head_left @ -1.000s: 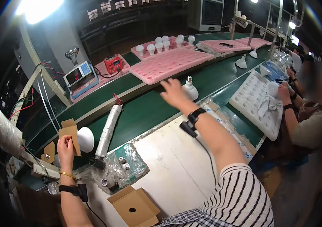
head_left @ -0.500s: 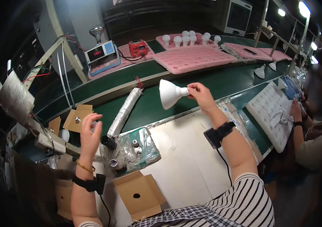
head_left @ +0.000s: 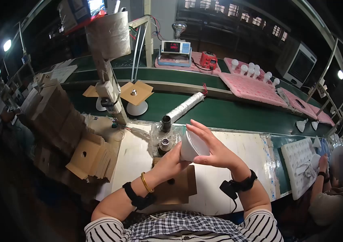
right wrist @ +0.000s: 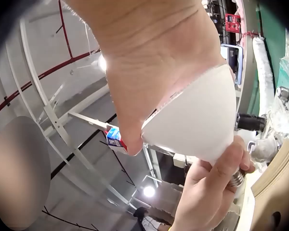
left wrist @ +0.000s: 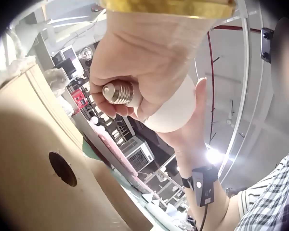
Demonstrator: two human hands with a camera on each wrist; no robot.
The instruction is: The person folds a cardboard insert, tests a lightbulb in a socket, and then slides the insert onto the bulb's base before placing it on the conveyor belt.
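Presently grips the white bulb (head_left: 191, 149) by its neck with the left hand (head_left: 170, 160), rests the right hand (head_left: 220, 154) against its wide end — between four and five o'clock from the black socket (head_left: 166, 124) — and could drop it if pinching too loosely.

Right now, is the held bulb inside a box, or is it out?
Out: the left hand grips the bulb, its bare screw base showing.

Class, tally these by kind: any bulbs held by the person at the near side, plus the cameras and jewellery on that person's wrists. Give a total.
White cone-shaped bulb: 1
Black strapped-on wrist cameras: 2
Shiny gold-coloured bracelet: 1
Total: 4
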